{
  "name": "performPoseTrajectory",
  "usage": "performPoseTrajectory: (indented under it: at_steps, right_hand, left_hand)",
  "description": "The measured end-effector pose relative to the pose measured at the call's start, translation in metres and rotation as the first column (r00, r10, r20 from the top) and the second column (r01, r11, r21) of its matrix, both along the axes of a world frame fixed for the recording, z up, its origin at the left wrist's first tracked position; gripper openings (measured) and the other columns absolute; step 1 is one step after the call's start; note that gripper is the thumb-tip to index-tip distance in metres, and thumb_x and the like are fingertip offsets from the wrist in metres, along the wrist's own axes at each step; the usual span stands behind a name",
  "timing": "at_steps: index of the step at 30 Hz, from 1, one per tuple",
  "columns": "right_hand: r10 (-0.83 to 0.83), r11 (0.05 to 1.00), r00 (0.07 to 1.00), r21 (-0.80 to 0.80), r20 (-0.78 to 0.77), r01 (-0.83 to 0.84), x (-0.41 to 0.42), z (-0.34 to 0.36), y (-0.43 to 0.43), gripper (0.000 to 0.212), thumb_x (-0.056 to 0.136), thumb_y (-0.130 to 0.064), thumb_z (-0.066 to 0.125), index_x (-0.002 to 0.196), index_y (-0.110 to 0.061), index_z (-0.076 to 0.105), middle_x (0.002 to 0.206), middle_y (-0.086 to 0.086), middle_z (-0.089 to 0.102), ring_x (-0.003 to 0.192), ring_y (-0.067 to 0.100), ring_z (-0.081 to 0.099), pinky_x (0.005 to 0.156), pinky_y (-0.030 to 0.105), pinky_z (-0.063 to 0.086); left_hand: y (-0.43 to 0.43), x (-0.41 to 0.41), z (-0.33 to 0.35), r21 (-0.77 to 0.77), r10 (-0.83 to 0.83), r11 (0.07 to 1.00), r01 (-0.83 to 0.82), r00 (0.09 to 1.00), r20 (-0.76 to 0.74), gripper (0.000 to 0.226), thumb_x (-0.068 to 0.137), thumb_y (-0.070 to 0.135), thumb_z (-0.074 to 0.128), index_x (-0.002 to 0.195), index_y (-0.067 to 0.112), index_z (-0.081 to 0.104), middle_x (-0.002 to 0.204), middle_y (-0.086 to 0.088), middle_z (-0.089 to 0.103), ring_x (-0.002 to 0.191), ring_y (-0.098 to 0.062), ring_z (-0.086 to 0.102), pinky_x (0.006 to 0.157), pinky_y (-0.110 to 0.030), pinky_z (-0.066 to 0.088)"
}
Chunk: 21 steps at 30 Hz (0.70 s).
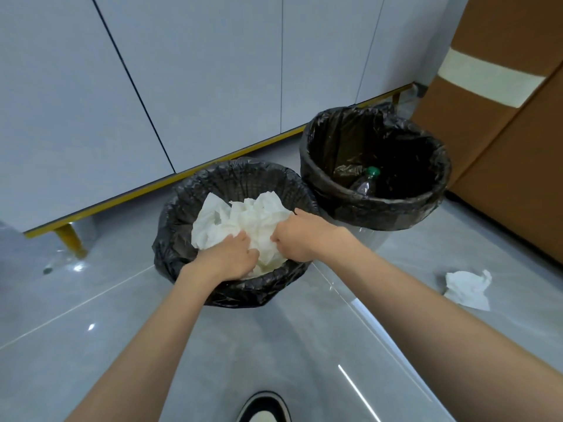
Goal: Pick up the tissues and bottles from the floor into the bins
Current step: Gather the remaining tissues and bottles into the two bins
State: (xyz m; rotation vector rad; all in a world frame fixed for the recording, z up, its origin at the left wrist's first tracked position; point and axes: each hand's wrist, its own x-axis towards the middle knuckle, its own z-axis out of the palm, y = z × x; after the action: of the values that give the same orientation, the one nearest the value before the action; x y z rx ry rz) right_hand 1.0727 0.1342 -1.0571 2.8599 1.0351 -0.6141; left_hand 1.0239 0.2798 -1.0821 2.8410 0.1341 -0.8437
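Observation:
Two bins lined with black bags stand by the wall. The nearer left bin holds a heap of white tissues. Both my hands are inside its mouth. My left hand grips the tissues at the front, fingers curled into them. My right hand grips the heap at its right side. The taller right bin holds a clear plastic bottle with a green cap. One crumpled tissue lies on the floor to the right.
White cabinet doors on yellow legs run behind the bins. A large cardboard box stands at the right, close to the tall bin. Glossy grey floor tiles spread in front. My shoe shows at the bottom edge.

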Motion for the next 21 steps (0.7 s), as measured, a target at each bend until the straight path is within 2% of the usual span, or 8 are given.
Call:
performPoseTrajectory:
  at_steps: [3, 5, 7, 10, 12, 14, 17, 21]
  right_hand:
    - [0.019, 0.999, 0.998, 0.041, 0.055, -0.021, -0.003, 0.008, -0.003, 0.029, 0.094, -0.01, 0.041, 0.113, -0.011, 0.063, 0.115, 0.008, 0.054, 0.109, 0.026, 0.051, 0.088, 0.032, 0.039]
    - [0.03, 0.993, 0.985, 0.109, 0.169, -0.049, -0.006, 0.014, -0.011, 0.026, 0.094, -0.008, 0.042, 0.109, -0.01, 0.063, 0.112, 0.008, 0.046, 0.106, 0.025, 0.043, 0.079, 0.031, 0.039]
    - [0.025, 0.977, 0.963, 0.196, 0.267, -0.08, -0.009, 0.02, -0.023, 0.025, 0.095, -0.009, 0.042, 0.108, -0.011, 0.064, 0.11, 0.007, 0.045, 0.102, 0.023, 0.039, 0.082, 0.033, 0.043]
    - [-0.068, 0.919, 0.963, 0.391, 0.26, -0.041, -0.01, 0.029, -0.045, 0.032, 0.096, -0.011, 0.044, 0.122, -0.014, 0.062, 0.113, 0.002, 0.049, 0.105, 0.019, 0.039, 0.09, 0.037, 0.044]
    - [-0.141, 0.871, 0.958, 0.491, 0.252, -0.001, -0.012, 0.032, -0.059, 0.033, 0.096, -0.014, 0.046, 0.125, -0.015, 0.062, 0.114, -0.001, 0.051, 0.107, 0.016, 0.042, 0.089, 0.037, 0.047]
    - [-0.207, 0.831, 0.949, 0.555, 0.239, 0.041, -0.017, 0.036, -0.076, 0.032, 0.096, -0.015, 0.047, 0.123, -0.017, 0.063, 0.114, -0.004, 0.054, 0.108, 0.014, 0.046, 0.088, 0.037, 0.048]
    - [-0.271, 0.804, 0.933, 0.589, 0.237, 0.083, -0.027, 0.043, -0.101, 0.031, 0.094, -0.013, 0.049, 0.121, -0.018, 0.064, 0.114, -0.003, 0.057, 0.108, 0.016, 0.05, 0.088, 0.033, 0.047]
    - [-0.368, 0.794, 0.904, 0.579, 0.219, 0.183, -0.046, 0.042, -0.153, 0.031, 0.093, -0.012, 0.051, 0.119, -0.018, 0.065, 0.115, -0.002, 0.06, 0.108, 0.016, 0.054, 0.091, 0.032, 0.047]
  left_hand:
    - [-0.001, 0.001, 0.002, -0.013, 0.055, 0.998, -0.054, 0.992, 0.11, 0.034, 0.095, 0.033, 0.023, 0.105, 0.013, 0.049, 0.132, -0.005, 0.044, 0.127, -0.026, 0.034, 0.105, -0.047, 0.032]
    - [-0.007, -0.002, 0.009, -0.012, 0.055, 0.998, -0.053, 0.969, 0.241, 0.038, 0.098, 0.027, 0.023, 0.123, 0.013, 0.048, 0.141, -0.004, 0.039, 0.137, -0.026, 0.026, 0.112, -0.049, 0.023]
    - [-0.02, -0.006, 0.02, 0.009, 0.059, 0.998, -0.067, 0.927, 0.37, 0.044, 0.099, 0.025, 0.023, 0.14, 0.016, 0.037, 0.15, -0.005, 0.032, 0.142, -0.024, 0.019, 0.117, -0.048, 0.012]
    - [-0.043, -0.01, 0.038, -0.03, 0.079, 0.997, -0.074, 0.842, 0.534, 0.045, 0.1, 0.021, 0.028, 0.143, 0.014, 0.034, 0.151, -0.005, 0.034, 0.143, -0.022, 0.02, 0.118, -0.044, 0.008]
    - [-0.058, -0.013, 0.051, -0.107, 0.113, 0.992, -0.059, 0.78, 0.615, 0.042, 0.099, 0.019, 0.033, 0.14, 0.014, 0.04, 0.139, -0.006, 0.049, 0.136, -0.024, 0.035, 0.118, -0.043, 0.012]
    - [-0.075, -0.014, 0.062, -0.195, 0.152, 0.98, -0.024, 0.724, 0.673, 0.042, 0.099, 0.02, 0.036, 0.14, 0.017, 0.042, 0.13, -0.003, 0.056, 0.125, -0.022, 0.046, 0.115, -0.04, 0.023]
    - [-0.099, -0.017, 0.072, -0.305, 0.212, 0.952, 0.028, 0.659, 0.722, 0.042, 0.099, 0.026, 0.038, 0.141, 0.026, 0.041, 0.135, 0.006, 0.053, 0.124, -0.015, 0.046, 0.099, -0.032, 0.04]
    - [-0.142, -0.023, 0.076, -0.373, 0.199, 0.913, 0.164, 0.619, 0.76, 0.04, 0.098, 0.026, 0.04, 0.137, 0.03, 0.044, 0.126, 0.01, 0.057, 0.113, -0.013, 0.052, 0.087, -0.035, 0.049]
